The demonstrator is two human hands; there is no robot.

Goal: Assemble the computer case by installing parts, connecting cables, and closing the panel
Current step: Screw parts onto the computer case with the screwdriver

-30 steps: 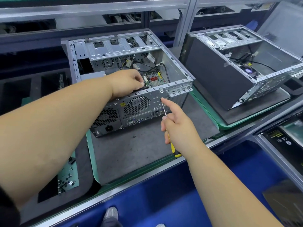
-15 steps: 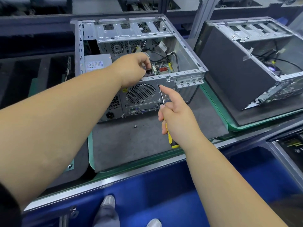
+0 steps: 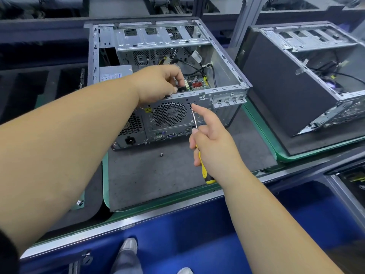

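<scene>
- Computer case [image 3: 223, 76]: open-sided, on the grey mat [image 3: 158, 175].
- My left hand [image 3: 158, 84]: fingers curled, pinching a small black part at the case's top rear edge.
- My right hand [image 3: 213, 147]: gripping the yellow-handled screwdriver [image 3: 204, 171], forefinger extended along the shaft, tip on a screw [image 3: 190, 105] in the rear panel.
- Loose screw [image 3: 161, 154]: on the mat, near the case.

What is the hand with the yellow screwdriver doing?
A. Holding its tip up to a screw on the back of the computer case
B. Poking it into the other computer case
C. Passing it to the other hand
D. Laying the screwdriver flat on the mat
A: the right hand grips the yellow-handled screwdriver, whose tip meets a screw on the back panel of the computer case, beside the round fan grille.
</scene>
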